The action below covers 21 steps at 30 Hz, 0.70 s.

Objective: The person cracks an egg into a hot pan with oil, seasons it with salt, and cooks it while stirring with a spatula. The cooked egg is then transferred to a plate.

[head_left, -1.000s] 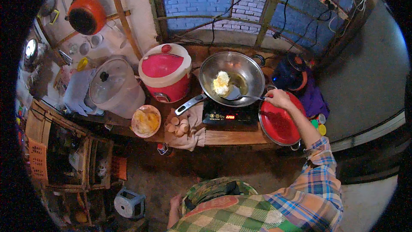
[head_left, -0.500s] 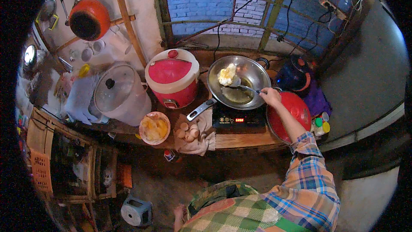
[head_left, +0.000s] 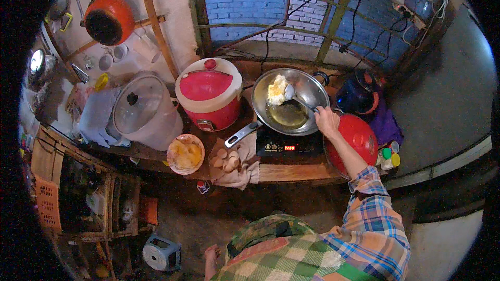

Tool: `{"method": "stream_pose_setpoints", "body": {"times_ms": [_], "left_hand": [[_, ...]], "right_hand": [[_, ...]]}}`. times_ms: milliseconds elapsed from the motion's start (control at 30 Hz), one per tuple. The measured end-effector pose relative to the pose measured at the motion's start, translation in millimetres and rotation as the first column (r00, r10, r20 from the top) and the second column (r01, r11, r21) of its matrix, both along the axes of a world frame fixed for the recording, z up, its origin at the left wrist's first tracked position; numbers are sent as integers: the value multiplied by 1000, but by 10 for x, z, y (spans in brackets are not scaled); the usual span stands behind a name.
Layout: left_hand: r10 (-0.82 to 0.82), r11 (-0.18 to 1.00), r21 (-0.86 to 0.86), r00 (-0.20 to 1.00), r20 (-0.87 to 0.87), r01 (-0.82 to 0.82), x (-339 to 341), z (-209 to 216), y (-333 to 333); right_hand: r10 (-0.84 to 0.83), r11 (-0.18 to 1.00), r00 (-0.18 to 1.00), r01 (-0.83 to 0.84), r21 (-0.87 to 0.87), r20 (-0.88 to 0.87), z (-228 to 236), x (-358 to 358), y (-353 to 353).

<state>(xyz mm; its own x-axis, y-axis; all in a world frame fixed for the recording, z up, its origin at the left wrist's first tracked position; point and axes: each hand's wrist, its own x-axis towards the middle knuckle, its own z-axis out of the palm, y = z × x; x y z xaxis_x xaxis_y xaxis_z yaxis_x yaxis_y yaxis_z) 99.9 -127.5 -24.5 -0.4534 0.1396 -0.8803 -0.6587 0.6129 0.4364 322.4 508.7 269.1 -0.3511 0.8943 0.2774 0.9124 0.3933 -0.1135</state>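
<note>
My right hand (head_left: pixel 327 121) grips the dark handle of a metal spatula (head_left: pixel 299 101). Its blade presses against a white and golden-brown piece of fried egg (head_left: pixel 277 90) on the upper left slope of a steel frying pan (head_left: pixel 319 91). Yellowish oil (head_left: pixel 288 115) pools in the bottom of the pan, which rests on a black induction cooker (head_left: pixel 265 147). My left hand (head_left: pixel 212 253) hangs low beside my body, away from the counter; its fingers are too small and dim to make out.
Left of the cooker, cracked eggshells (head_left: pixel 227 161) lie on a cloth (head_left: pixel 250 176), beside a bowl of beaten egg (head_left: pixel 186 155). Behind are a pink rice cooker (head_left: pixel 209 99) and a lidded translucent bucket (head_left: pixel 148 119). A red lid (head_left: pixel 359 143) and small jars (head_left: pixel 388 158) sit at the right.
The egg has shifted slightly right within the pan, and the spatula now stands more steeply, its blade nearer the egg's right side. My left hand has moved slightly left.
</note>
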Motion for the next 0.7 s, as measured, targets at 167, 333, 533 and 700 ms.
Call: {"method": "stream_pose_setpoints", "body": {"times_ms": [167, 333, 533, 700], "left_hand": [[-62, 996, 56, 997, -40, 65, 159, -123, 277], [-162, 986, -39, 982, -95, 159, 373, -266, 546], [-292, 935, 137, 930, -225, 327, 344, -192, 482], [-333, 937, 59, 930, -157, 346, 273, 215, 679]], "right_hand": [[68, 997, 998, -67, 38, -18, -10, -1, 7], [129, 990, 992, -128, 59, -6, -12, 39, -76], [78, 981, 991, -96, -168, -112, 90, 191, -356], [74, 967, 977, -120, -224, -200, 2, 258, -501]]}}
